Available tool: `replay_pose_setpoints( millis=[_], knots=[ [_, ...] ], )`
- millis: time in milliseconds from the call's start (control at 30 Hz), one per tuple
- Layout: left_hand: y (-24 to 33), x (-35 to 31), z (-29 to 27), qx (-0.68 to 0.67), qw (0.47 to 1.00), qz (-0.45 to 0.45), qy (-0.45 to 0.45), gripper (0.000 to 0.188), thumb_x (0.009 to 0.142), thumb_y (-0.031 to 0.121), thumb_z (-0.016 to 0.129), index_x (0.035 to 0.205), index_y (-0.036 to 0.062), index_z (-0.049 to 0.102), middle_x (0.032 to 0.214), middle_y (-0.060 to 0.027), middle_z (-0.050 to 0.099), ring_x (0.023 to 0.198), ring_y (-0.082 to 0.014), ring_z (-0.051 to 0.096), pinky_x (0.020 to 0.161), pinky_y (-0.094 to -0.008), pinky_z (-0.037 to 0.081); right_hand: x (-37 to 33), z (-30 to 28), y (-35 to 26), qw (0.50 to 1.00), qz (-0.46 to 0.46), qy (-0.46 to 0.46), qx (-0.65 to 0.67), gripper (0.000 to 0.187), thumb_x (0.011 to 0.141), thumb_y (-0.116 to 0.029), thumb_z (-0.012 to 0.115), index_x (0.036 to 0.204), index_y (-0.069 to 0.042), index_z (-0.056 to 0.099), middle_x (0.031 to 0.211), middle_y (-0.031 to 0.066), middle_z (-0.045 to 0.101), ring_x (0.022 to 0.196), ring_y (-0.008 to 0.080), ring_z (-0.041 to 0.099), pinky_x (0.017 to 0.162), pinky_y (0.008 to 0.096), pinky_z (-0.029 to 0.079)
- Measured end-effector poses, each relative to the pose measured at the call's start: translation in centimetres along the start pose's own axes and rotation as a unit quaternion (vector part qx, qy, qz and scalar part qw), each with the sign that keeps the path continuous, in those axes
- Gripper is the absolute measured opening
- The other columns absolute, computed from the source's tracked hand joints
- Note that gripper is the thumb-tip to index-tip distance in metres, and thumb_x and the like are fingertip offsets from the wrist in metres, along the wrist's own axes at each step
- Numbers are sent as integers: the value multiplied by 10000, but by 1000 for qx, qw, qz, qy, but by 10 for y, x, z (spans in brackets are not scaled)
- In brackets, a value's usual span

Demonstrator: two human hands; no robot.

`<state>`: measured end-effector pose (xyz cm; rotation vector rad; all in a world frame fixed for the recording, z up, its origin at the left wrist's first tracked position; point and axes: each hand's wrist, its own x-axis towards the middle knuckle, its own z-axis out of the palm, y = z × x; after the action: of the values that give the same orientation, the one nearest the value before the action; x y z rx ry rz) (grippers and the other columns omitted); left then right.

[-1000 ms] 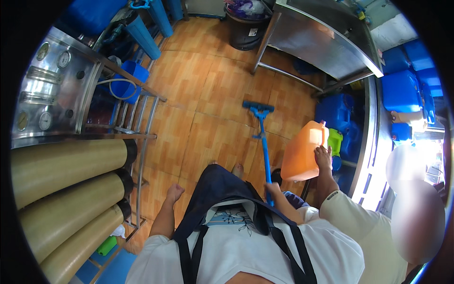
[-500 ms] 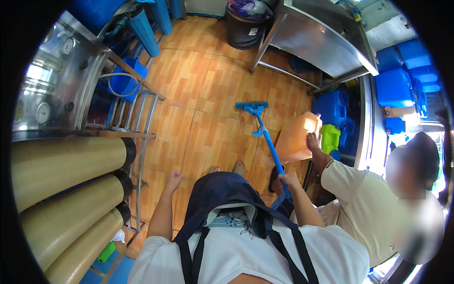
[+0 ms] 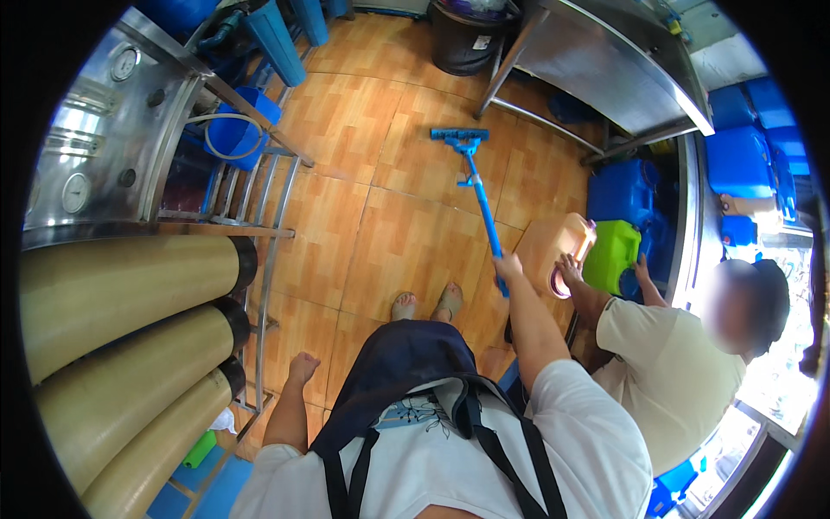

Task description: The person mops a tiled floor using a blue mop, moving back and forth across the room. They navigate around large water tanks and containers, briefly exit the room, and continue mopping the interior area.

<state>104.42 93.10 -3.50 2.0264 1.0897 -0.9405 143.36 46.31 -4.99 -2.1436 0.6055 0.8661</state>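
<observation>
My right hand [image 3: 509,267] is wrapped round the upper handle of a blue sponge mop [image 3: 486,212], with my arm stretched forward. The mop's wide head rests on the wood-patterned floor [image 3: 372,251] ahead of me. Down at my left side, my left hand [image 3: 303,368] hangs with its fingers curled in and nothing visible in them. A crouching person [image 3: 670,363] on the right has one hand on a peach-coloured plastic jug [image 3: 549,242] and the other beside a lime-green jug [image 3: 612,251].
Blue jugs [image 3: 621,192] stand under and beside a steel table [image 3: 605,73] at the right. A black bin [image 3: 462,43] is at the far end. Along the left are a metal rack [image 3: 277,203], a blue bucket [image 3: 238,134], large tan cylinders [image 3: 130,268] and a gauge panel [image 3: 95,130].
The mop and my right hand have moved forward, away from me. My left hand has drawn back slightly. The person's second hand now shows by the green jug, and the peach jug has tilted.
</observation>
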Motion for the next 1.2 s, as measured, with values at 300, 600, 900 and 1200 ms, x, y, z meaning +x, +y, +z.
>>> replay_pose_setpoints(
  millis=[300,600,900,1200],
  knots=[
    [90,73,-27,-79,977,197,10,276,719,241,652,832,2,573,786,-130,619,750,-241,596,689,-330,469,-306,-28,207,964,252,-72,43,165,703,-123,608,780,23,600,572,92,566,423,200,541,414,330,437],
    [118,57,-14,-71,973,217,-40,244,725,237,664,800,26,565,738,-105,600,715,-207,576,656,-324,464,-345,-22,95,988,88,-56,-110,166,648,-61,663,631,82,579,556,135,580,453,219,589,419,336,488],
    [25,55,-26,33,998,52,-33,330,698,316,691,805,22,588,797,-147,627,768,-268,599,691,-364,465,-264,5,37,953,-110,-84,-269,222,633,-167,655,697,45,633,624,207,609,574,286,636,578,378,524],
    [14,61,-38,-51,994,97,10,300,705,280,681,810,14,590,757,-132,622,718,-244,597,648,-345,466,-146,44,-78,916,-16,-193,-350,291,801,-259,557,969,-37,644,942,168,645,872,267,640,739,387,513]
  ],
)
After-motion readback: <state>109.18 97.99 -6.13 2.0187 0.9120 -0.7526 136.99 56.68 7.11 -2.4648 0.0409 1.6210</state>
